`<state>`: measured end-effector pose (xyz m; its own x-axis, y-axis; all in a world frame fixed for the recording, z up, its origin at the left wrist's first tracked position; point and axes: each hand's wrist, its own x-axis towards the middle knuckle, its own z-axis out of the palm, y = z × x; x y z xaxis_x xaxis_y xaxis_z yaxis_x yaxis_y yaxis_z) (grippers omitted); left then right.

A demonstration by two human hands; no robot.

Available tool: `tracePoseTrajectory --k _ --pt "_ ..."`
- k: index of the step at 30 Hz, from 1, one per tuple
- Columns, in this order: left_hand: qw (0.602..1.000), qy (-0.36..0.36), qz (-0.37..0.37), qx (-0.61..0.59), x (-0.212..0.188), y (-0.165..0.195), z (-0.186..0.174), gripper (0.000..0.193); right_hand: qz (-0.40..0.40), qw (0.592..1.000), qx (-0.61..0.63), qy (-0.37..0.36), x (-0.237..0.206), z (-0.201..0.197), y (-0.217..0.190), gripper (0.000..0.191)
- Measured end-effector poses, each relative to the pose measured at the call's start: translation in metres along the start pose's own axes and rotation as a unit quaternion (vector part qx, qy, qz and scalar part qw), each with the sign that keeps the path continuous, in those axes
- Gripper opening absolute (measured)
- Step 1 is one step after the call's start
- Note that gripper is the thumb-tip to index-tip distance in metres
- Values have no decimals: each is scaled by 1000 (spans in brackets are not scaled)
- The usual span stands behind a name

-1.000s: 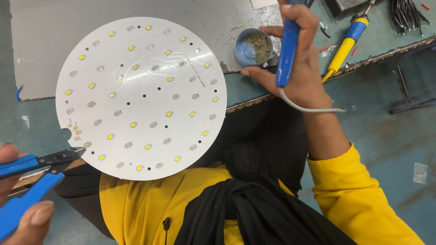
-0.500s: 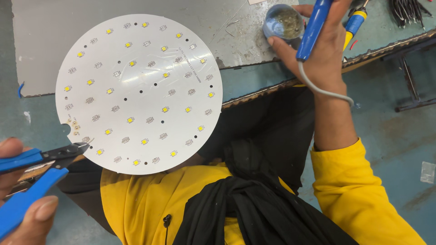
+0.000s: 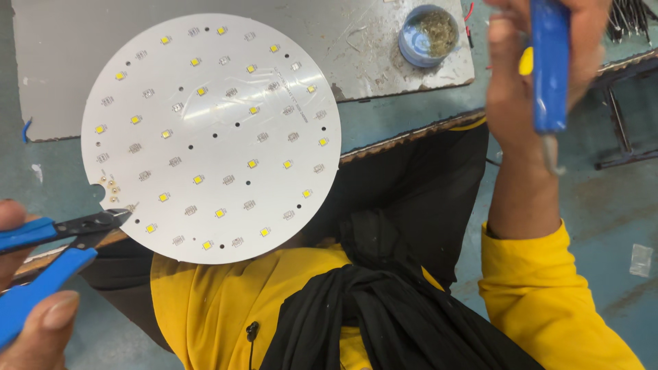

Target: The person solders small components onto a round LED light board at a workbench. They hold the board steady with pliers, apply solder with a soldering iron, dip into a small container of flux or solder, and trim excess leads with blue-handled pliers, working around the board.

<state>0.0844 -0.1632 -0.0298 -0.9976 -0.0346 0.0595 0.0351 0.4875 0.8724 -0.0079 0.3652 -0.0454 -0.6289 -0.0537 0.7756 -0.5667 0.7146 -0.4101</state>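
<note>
A round white board (image 3: 211,133) dotted with several small yellow and grey chips lies on a grey mat, overhanging the bench edge. My left hand (image 3: 31,322) at the lower left grips blue-handled cutters (image 3: 48,253); their black jaws touch the board's lower left rim beside a few gold pads. My right hand (image 3: 541,68) at the upper right is closed around a blue-handled soldering iron (image 3: 550,65), held upright above the bench edge, its tip out of view. A small round blue tin (image 3: 428,34) with brownish paste sits left of that hand.
The grey mat (image 3: 384,68) covers the teal bench top. Black cables lie at the far upper right (image 3: 634,20). Below are my yellow sleeves and black cloth (image 3: 384,301), and a teal floor (image 3: 617,219) with a black frame.
My right hand with the iron has risen up and to the right, away from the tin. The cutter jaws have closed in on the board's rim.
</note>
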Motion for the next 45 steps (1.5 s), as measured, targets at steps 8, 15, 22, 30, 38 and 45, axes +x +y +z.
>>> tracePoseTrajectory --k 8,15,22,30,38,45 --pt "988 64 114 -77 8 60 23 77 72 996 53 -14 -53 -44 62 36" --pt "957 84 221 -171 21 78 23 90 245 958 137 -56 -98 -38 117 42" --pt "969 85 189 -134 13 71 21 90 257 938 228 47 -33 -20 56 28" --pt "986 100 88 -98 11 83 23 97 215 957 192 13 46 7 20 18" --pt "989 109 62 -76 19 94 25 61 193 962 194 -4 62 20 16 11" --pt "987 103 57 -105 22 88 24 60 208 963 169 -19 64 25 15 12"
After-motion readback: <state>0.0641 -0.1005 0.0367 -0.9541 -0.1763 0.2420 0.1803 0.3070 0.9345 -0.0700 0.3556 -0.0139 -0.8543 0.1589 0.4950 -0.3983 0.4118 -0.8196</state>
